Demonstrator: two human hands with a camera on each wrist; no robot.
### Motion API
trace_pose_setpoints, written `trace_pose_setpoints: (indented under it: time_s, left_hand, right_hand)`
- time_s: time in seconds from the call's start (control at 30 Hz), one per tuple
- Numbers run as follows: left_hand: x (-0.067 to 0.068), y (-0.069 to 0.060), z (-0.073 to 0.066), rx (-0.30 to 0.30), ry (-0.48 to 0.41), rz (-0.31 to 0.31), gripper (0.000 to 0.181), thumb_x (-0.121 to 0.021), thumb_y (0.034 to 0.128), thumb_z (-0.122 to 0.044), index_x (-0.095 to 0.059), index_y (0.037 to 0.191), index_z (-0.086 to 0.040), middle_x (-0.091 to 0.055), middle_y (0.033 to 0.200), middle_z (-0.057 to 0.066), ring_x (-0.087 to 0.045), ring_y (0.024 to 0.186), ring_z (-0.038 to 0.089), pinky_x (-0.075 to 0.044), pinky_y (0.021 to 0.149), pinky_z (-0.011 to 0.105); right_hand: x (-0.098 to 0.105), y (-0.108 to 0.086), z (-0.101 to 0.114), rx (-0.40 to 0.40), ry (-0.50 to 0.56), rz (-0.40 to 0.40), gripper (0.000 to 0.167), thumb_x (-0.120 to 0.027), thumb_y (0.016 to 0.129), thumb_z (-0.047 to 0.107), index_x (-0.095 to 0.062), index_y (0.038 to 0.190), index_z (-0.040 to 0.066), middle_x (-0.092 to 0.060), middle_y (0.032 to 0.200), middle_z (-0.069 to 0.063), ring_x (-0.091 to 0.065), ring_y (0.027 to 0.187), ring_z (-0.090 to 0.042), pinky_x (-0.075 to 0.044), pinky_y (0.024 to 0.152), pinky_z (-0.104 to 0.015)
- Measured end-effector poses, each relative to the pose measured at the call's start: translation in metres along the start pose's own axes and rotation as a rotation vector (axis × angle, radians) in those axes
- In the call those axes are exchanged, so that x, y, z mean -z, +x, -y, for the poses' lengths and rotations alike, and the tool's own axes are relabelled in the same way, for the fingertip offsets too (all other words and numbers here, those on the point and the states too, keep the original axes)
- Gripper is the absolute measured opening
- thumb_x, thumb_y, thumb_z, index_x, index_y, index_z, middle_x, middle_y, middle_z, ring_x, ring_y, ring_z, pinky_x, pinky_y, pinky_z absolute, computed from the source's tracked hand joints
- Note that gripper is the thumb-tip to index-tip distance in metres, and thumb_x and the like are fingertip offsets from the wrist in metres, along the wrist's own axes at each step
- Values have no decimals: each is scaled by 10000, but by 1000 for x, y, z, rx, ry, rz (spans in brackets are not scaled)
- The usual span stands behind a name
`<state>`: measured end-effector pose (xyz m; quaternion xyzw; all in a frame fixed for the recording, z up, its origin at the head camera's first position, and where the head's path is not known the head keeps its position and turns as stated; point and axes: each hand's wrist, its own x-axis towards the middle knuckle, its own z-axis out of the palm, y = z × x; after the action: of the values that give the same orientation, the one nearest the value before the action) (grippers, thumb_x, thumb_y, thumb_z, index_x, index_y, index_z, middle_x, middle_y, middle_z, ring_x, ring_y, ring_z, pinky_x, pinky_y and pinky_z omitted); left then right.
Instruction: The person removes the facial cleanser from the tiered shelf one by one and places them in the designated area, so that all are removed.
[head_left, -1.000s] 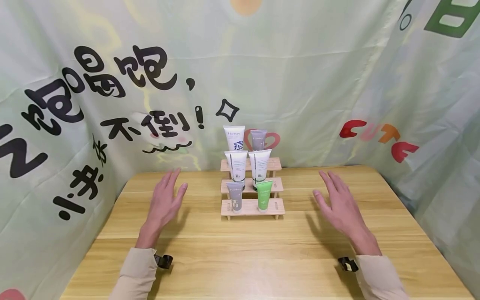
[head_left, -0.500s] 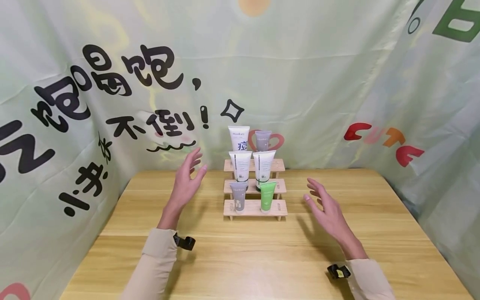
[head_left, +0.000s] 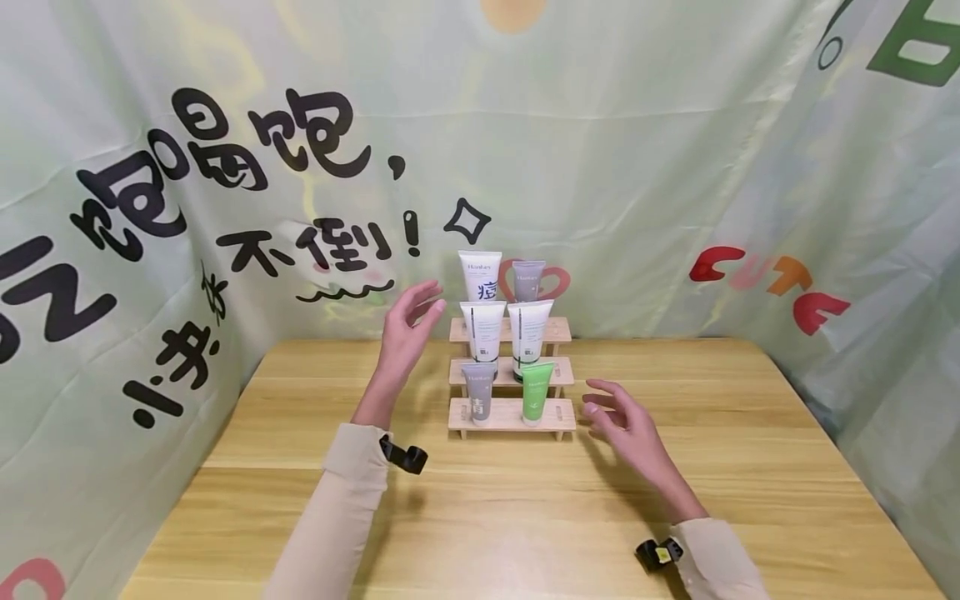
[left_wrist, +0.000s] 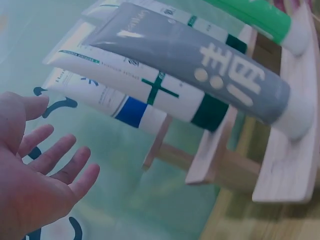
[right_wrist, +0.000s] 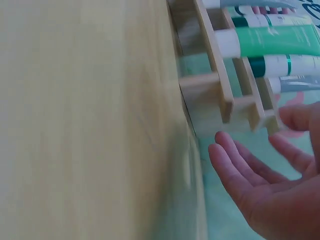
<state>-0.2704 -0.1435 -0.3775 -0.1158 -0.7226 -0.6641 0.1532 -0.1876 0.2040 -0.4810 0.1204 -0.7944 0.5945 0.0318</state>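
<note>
A three-step wooden rack (head_left: 512, 416) bears upright squeeze tubes, two to a step. On top are a white tube with blue print (head_left: 480, 275) and a small grey tube (head_left: 528, 281). The middle step carries two white tubes with green bands, left (head_left: 483, 332) and right (head_left: 530, 332). A grey tube (head_left: 478, 392) and a green tube (head_left: 536, 390) stand on the front step. My left hand (head_left: 407, 329), fingers relaxed, hovers left of the upper tubes, touching none. Just right of the front step, my right hand (head_left: 628, 429) hangs apart from the rack, fingers loosely bent, holding nothing.
The rack stands on a wooden table (head_left: 480, 517) close to its back edge. A printed fabric curtain (head_left: 600, 167) encloses the back and both sides. Each wrist wears a black camera, left (head_left: 403, 455) and right (head_left: 658, 554).
Both hands have moved in toward the rack from either side. The left hand has also gone up and forward, while the right hand sits lower. The tubes and rack keep their places.
</note>
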Motion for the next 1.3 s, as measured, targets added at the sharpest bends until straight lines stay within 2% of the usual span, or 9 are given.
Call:
trace_pose_setpoints:
  time_s: [0.13, 0.27, 0.4, 0.5, 0.67, 0.83, 1.0, 1.3]
  left_hand:
    - [-7, 8, -4, 3, -25, -8, 434, -683, 997, -169, -581, 1407, -67, -634, 1366, 111, -583, 1265, 296, -454, 1095, 358]
    - [-13, 15, -6, 18, -98, -1, 419, -691, 990, -139, -587, 1385, -43, -634, 1352, 121, -588, 1252, 299, -482, 1066, 340]
    - [-18, 20, -9, 50, -157, -7, 408, -695, 986, -121, -594, 1374, -45, -635, 1348, 113, -601, 1236, 274, -518, 1025, 348]
    - [-22, 26, -10, 70, -187, -5, 412, -697, 983, -118, -597, 1378, -60, -634, 1353, 105, -605, 1228, 261, -524, 1021, 368]
    - [-29, 35, -9, 106, -232, 43, 416, -691, 982, -95, -593, 1384, -52, -628, 1365, 140, -612, 1214, 280, -520, 1027, 404]
    - [-34, 39, -8, 148, -226, 54, 410, -708, 974, -103, -610, 1370, -62, -637, 1344, 143, -615, 1199, 267, -525, 1018, 380]
    - [-39, 44, -8, 174, -204, 48, 380, -702, 970, -63, -629, 1342, -47, -650, 1322, 144, -615, 1189, 259, -529, 1005, 358]
    - [-39, 48, -9, 183, -175, 20, 343, -717, 947, -30, -656, 1283, -57, -668, 1285, 133, -642, 1164, 267, -539, 989, 339]
  right_hand:
    - [-7, 1, -2, -65, 46, -7, 460, -622, 1034, 100, -478, 1455, -14, -598, 1309, -344, -658, 1125, -452, -601, 865, -401]
    - [-12, 1, -1, -138, 106, -4, 449, -607, 1025, 31, -473, 1449, -31, -582, 1322, -361, -658, 1131, -432, -604, 857, -396]
    - [-17, 1, 0, -202, 180, 9, 459, -601, 1019, 4, -468, 1457, -26, -564, 1329, -374, -683, 1071, -383, -610, 841, -405]
    - [-20, 2, 0, -220, 196, 9, 463, -613, 1011, 4, -479, 1454, -26, -575, 1312, -366, -700, 1030, -356, -612, 834, -393]
    - [-23, 3, -2, -231, 172, -2, 461, -622, 1008, 8, -500, 1451, -36, -595, 1291, -347, -699, 1040, -341, -610, 837, -353]
    - [-23, 3, -5, -234, 177, 6, 451, -623, 1005, -3, -512, 1438, -61, -603, 1277, -342, -699, 1036, -332, -605, 852, -348]
    - [-22, 3, -5, -244, 176, 20, 443, -624, 1005, -3, -520, 1430, -75, -617, 1243, -311, -703, 999, -269, -602, 859, -344]
    - [-22, 7, -3, -255, 182, 24, 457, -624, 1001, -6, -511, 1438, -79, -607, 1271, -316, -694, 1035, -293, -598, 873, -351]
